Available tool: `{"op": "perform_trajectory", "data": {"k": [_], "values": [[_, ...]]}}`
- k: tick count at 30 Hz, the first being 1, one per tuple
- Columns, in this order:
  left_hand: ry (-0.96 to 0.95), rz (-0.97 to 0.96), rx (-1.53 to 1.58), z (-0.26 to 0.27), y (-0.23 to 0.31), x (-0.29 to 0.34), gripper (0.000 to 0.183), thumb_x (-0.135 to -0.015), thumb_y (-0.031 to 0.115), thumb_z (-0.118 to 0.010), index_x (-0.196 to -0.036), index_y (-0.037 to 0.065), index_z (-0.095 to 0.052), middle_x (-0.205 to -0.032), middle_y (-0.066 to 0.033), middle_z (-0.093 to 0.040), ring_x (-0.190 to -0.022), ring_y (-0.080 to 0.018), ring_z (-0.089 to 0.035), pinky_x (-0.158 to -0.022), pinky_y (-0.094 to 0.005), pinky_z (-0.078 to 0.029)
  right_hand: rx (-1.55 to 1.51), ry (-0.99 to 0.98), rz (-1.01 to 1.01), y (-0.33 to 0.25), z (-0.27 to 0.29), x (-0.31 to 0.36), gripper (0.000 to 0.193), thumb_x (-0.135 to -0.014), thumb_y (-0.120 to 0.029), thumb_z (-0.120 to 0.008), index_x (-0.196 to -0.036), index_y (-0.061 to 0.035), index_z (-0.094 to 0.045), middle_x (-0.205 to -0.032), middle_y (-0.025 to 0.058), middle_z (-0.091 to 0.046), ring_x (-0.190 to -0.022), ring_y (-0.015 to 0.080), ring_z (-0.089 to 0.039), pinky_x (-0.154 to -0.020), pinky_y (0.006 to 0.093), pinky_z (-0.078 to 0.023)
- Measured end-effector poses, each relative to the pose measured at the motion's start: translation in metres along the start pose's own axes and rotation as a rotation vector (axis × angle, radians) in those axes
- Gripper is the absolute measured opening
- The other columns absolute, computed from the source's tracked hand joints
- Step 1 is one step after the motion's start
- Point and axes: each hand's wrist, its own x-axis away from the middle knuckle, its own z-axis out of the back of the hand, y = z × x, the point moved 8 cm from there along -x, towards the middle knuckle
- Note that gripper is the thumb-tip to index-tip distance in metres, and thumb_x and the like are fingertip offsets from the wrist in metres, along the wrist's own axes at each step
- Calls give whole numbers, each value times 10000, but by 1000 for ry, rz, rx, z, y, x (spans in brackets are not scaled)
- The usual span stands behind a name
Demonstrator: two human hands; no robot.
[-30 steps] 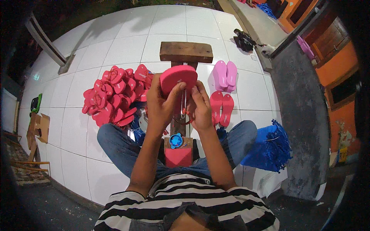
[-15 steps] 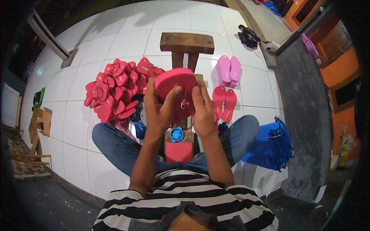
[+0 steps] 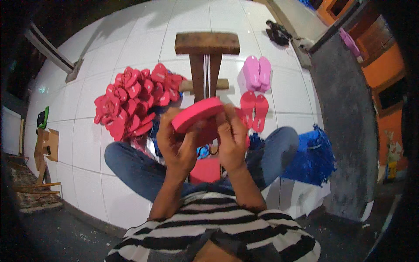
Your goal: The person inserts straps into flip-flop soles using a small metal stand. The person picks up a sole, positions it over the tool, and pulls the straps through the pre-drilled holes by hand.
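Observation:
A red-pink flip-flop (image 3: 197, 114) is held up in front of my lap, its thick edge tilted toward me. My left hand (image 3: 178, 142) grips its left side, with the thumb underneath against the sole. On the right, my right hand (image 3: 231, 142) is closed round the other side. Most of its lower face is hidden by my fingers and blurred. Below the hands, a small blue round dish (image 3: 203, 152) sits beside a red pad (image 3: 205, 170). Just beyond them stands a wooden T-shaped stand (image 3: 207, 43) with pale cords running down its post.
A heap of red flip-flops (image 3: 131, 98) lies to the left. Rightward are a pink pair (image 3: 257, 72) and a red pair of soles (image 3: 254, 111). Blue straps (image 3: 310, 157) are bundled beside my right knee. A torn cardboard box (image 3: 48, 144) stands far left on the tiled floor.
Both hands have come lower and nearer to me with the flip-flop. It has tipped so that its edge shows more and its face less.

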Motion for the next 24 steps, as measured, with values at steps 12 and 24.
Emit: {"op": "perform_trajectory", "data": {"k": [12,24], "values": [[-5,-60,22,13,-6,6,283,-782,-27,-658,-1010,-16,-490,-906,-99,-548,-780,-162,-525,-715,-260,-429,83,-45,8,26,-2,14,275,-950,-219,-491,-1095,-3,-582,-938,101,-568,-919,211,-562,-830,320,-428],[-137,-183,124,16,39,35,353,-792,26,-699,-1091,-5,-514,-970,-122,-620,-849,-198,-621,-735,-304,-503,147,-45,290,-41,5,54,308,-904,-229,-576,-1121,-15,-529,-979,57,-565,-834,143,-533,-770,282,-445]]}}
